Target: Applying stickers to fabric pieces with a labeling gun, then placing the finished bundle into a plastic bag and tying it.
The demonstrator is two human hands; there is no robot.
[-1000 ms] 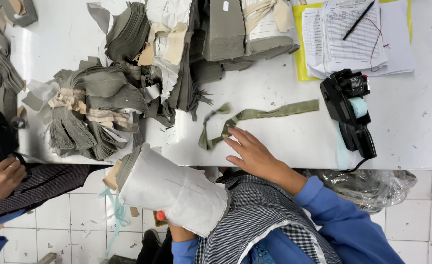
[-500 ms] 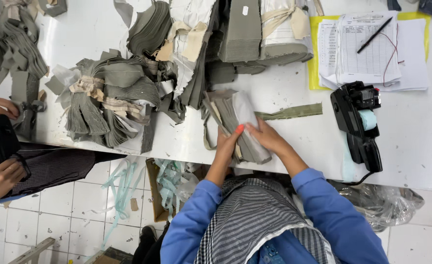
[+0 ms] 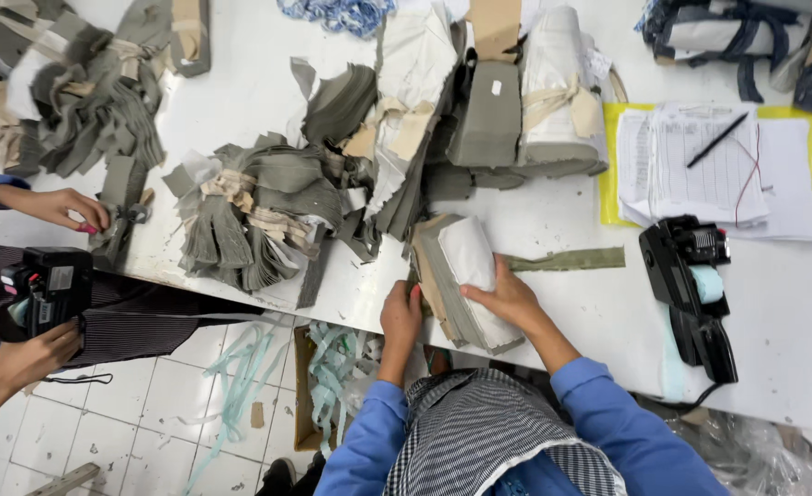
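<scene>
Both hands have shifted on the bundle since half a sec ago: then they sat together on its near end, now they've split, one per side, and the view has drifted so the stack sits more centre.

Left hand [image 3: 400, 315] rests at the near-left edge of the cut-fabric bundle [image 3: 463, 280], fingers curled vs the olive layers; can't tell if it's pinching or just bracing. Right hand [image 3: 507, 296] lies flat on the white top sheet, fingers spread and pressing down.

Bundle lies at the near edge of the white table [image 3: 553, 312], its near corner overhanging. Long axis runs away from me, tilted a bit left at the far end. It's straight ahead of both hands, btwn them; right hand is more on top of it, left more alongside. Looks like a thick stack of thin olive plies w/ a pale paper-like face, edges slightly fanned, soft and floppy.

An olive fabric strip [image 3: 567, 260] pokes out from under the bundle's right side, lying flat across the table. Black handheld labelling gun [image 3: 691, 294] w/ a pale blue roll sits well to the right. Paper forms w/ a pen [image 3: 714, 170] lie beyond it. A tied pile of olive pieces [image 3: 250, 216] lies left. At far left a co-worker's hand [image 3: 29, 354] grips another black labeller.
</scene>
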